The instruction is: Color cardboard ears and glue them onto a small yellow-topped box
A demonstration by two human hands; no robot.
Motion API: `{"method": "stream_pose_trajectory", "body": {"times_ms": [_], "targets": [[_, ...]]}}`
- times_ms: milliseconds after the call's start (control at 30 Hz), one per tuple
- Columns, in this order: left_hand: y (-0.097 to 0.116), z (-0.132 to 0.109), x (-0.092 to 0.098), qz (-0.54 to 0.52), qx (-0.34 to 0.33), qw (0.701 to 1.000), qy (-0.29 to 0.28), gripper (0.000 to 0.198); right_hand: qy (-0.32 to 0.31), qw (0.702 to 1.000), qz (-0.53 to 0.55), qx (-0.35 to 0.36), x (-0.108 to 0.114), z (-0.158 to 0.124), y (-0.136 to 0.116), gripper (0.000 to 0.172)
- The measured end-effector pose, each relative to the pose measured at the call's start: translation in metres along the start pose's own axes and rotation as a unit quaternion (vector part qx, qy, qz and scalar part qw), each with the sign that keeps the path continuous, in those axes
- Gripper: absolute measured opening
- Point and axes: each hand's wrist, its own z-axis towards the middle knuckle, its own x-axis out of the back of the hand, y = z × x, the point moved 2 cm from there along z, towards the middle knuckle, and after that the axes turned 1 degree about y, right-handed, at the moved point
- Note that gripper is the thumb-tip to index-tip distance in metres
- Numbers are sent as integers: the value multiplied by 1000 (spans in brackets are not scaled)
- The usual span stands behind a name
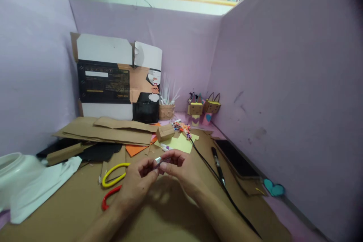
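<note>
My left hand point(138, 179) and my right hand point(180, 168) meet over the brown cardboard sheet point(170, 219). Between their fingertips is a small, pale, shiny piece point(158, 161), too covered by the fingers for me to tell its kind. Both hands are closed in a pinch on it. Left of my left hand lie scissors with one yellow handle loop point(105, 179) and one red loop point(105, 200); the rest is hidden behind the hand and wrist. Just beyond the fingers are a white and purple pen point(166, 146) and yellow paper point(183, 143).
A black cord point(208, 166) runs from a colourful patterned tool point(185, 128) past my right arm. To the right lie a black pen point(217, 164) and a dark phone point(236, 159). Cardboard strips point(107, 132) and a small cardboard block point(165, 133) sit behind; a white jar point(22, 174) stands left.
</note>
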Motion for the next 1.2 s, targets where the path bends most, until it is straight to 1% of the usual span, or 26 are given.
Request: {"method": "stream_pose_trajectory", "body": {"times_ms": [67,167,300,467,633,833,900,1067,1200], "targets": [[2,-1,0,6,-3,1000,15,12,2,1000,-8,5,-1,0,-2,14],[4,-1,2,10,-3,1000,23,11,18,1000,-18,9,-1,-1,-5,12],[5,-1,2,6,-5,1000,10,16,12,1000,-5,-8,-2,-2,-4,14],[5,-2,2,19,-23,1000,0,21,-7,999,29,-12,-1,-2,-1,17],[4,-4,4,66,-59,996,6,21,-16,998,55,0,-3,-2,1,19],[0,-5,5,166,-116,979,28,21,-7,998,58,-14,-6,-4,1,31],[-2,-6,5,172,-131,976,40,19,-1,999,47,-1,-6,-5,0,30],[-3,-7,5,156,-158,972,69,17,2,998,4,62,-7,-6,-1,23],[-1,-7,5,138,-176,973,62,16,6,997,-12,77,-7,-7,-3,21]]}}
